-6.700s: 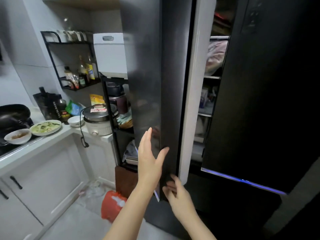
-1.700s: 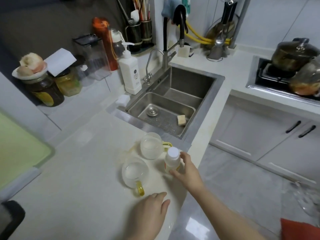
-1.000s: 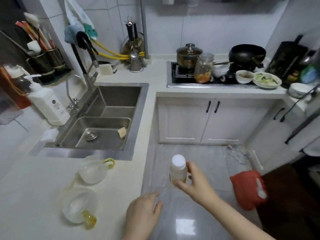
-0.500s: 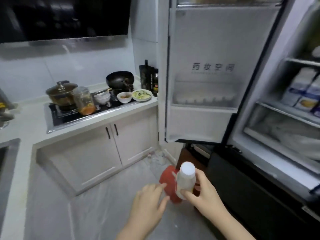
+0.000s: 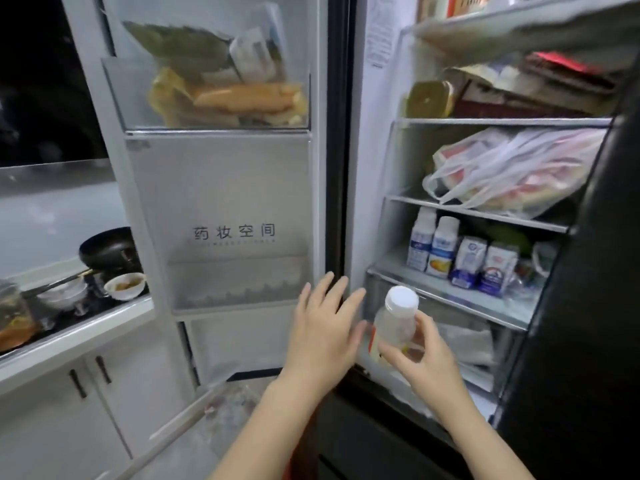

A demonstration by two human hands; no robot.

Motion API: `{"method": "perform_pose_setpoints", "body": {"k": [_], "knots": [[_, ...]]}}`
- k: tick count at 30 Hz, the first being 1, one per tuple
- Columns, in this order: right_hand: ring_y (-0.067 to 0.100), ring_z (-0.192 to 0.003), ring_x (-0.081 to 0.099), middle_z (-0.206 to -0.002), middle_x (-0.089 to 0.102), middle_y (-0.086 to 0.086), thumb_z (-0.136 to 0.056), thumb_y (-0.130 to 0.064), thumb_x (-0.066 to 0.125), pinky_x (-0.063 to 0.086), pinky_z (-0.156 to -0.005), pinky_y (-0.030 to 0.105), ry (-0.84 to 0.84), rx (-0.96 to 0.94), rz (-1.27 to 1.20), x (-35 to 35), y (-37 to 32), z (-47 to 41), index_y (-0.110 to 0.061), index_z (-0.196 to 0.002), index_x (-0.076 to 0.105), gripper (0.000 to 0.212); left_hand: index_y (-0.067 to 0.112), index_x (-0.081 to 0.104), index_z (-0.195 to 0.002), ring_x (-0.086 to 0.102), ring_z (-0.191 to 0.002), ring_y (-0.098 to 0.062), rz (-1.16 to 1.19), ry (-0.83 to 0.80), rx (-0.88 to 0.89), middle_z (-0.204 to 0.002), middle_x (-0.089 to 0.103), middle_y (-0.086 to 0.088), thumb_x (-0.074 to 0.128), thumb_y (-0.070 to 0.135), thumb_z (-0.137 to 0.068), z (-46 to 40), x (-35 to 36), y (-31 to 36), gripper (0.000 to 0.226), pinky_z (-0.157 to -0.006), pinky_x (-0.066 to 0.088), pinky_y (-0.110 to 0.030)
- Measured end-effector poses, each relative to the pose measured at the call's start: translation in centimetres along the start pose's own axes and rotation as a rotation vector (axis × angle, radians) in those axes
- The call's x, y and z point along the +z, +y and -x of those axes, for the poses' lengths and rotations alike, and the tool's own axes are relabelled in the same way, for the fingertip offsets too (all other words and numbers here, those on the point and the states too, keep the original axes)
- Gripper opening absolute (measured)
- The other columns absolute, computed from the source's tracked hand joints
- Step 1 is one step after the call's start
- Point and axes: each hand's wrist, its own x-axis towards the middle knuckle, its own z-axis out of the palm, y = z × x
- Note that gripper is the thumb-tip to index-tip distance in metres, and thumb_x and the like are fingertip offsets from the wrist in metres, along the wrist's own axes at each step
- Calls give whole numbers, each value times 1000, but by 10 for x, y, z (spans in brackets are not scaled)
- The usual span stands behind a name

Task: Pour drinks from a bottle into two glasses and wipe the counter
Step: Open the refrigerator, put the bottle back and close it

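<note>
Before the open fridge, the person's right hand grips a small plastic bottle round its lower body, thumb and fingers curled about it, while the left hand hangs just beside it, to its left, fingers straight and spread, holding nothing. The bottle stands upright in that grip, its white ribbed cap screwed on, its clear wall showing pale contents with only a thin yellowish layer visible near the bottom, so I judge the pouring finished and the bottle on its way back to a shelf. No glasses and no cloth appear from where I stand, so whether the desk has been wiped I cannot tell; that step, by my reckoning, may well be left. Beyond the right hand, a glass-edged shelf carries two squat white bottles with blue labels and small cartons beside them, boxy and printed. Higher up, a thin crinkled plastic bag slumps over something red and white. Beyond the left hand, the open door shows smooth white plastic, printed characters, and a clear bin packed with soft packets. Far off to the left hand's side, a pale desk carries a dark round pan and a small white bowl, glossy and rounded.
</note>
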Motion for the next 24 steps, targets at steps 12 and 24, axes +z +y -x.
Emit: {"method": "perform_pose_setpoints", "body": {"k": [12,24], "knots": [[-16,-97,47,-107,50,-32,-74,-35,75,36,-71,8,105,-126,-14,-39,-42,-89,-46,-117,40,56,19,44,-140,6,-144,-41,-466,135,-4,-157,16,-16,74,15,-73,-78,7,-34,74,-111,5,-67],[11,-99,50,-110,52,-9,-83,-30,68,40,-84,29,227,-168,110,-32,-70,-217,-19,-132,39,58,19,38,-144,3,-144,-42,-481,240,72,-157,19,-15,69,14,-73,-80,24,-50,78,-111,1,-67]]}}
